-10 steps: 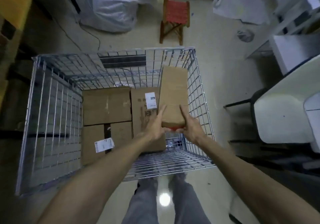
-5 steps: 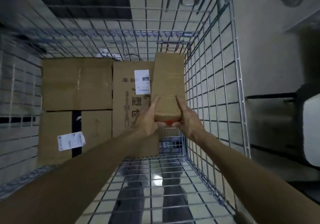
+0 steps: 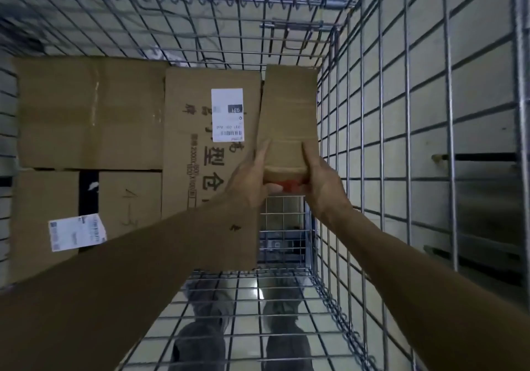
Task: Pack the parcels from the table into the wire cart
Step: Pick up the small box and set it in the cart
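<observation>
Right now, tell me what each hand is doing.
Left hand: closed on the near end of the narrow parcel.
Right hand: closed on the same parcel, opposite side.

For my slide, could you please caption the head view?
Both hands lower a narrow cardboard parcel beside the wire cart's right wall.

One head-worn wide-angle view only. The scene is seen from above, steeply downward and forward, from close inside the top of the cart (image 3: 401, 112). Frame is filled by mesh walls, the boxes (image 3: 91, 112) on the cart floor, and both forearms entering from the bottom edge. No second view to share.
</observation>
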Demonstrator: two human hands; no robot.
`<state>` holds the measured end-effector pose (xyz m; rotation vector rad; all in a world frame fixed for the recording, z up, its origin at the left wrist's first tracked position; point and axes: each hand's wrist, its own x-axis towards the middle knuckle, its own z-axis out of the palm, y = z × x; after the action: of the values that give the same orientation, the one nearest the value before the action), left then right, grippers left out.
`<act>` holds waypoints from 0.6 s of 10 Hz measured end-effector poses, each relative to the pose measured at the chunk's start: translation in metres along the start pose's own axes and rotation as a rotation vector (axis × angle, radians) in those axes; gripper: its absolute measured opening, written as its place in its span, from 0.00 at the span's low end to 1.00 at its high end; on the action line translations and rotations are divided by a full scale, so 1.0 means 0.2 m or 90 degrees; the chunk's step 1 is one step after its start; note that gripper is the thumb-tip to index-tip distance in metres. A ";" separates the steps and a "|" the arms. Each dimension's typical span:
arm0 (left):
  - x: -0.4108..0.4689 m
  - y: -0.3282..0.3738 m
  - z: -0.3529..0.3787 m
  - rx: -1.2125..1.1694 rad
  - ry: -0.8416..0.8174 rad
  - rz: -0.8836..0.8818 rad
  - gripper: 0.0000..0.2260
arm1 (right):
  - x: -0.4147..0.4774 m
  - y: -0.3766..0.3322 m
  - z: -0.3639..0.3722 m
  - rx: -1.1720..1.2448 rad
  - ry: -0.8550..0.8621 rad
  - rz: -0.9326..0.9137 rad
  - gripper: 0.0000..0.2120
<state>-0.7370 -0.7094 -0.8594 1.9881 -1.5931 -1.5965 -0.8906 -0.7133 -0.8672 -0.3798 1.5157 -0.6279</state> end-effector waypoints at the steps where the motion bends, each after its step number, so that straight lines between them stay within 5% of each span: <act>1: 0.06 -0.02 0.00 0.000 0.006 0.009 0.47 | 0.07 -0.01 0.03 -0.050 0.009 -0.015 0.34; 4: 0.18 -0.15 0.21 0.133 -0.032 0.030 0.41 | 0.18 0.17 -0.05 -0.210 0.131 -0.029 0.33; 5: 0.15 -0.20 0.24 0.219 0.067 0.022 0.43 | 0.21 0.29 -0.08 -0.232 0.075 -0.124 0.18; 6: 0.16 -0.30 0.27 0.227 0.083 0.063 0.45 | 0.22 0.34 -0.13 -0.348 0.057 -0.195 0.20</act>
<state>-0.7454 -0.6828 -0.9413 2.0833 -1.9994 -1.1868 -0.9082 -0.6821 -0.9442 -1.0275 1.7214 -0.4591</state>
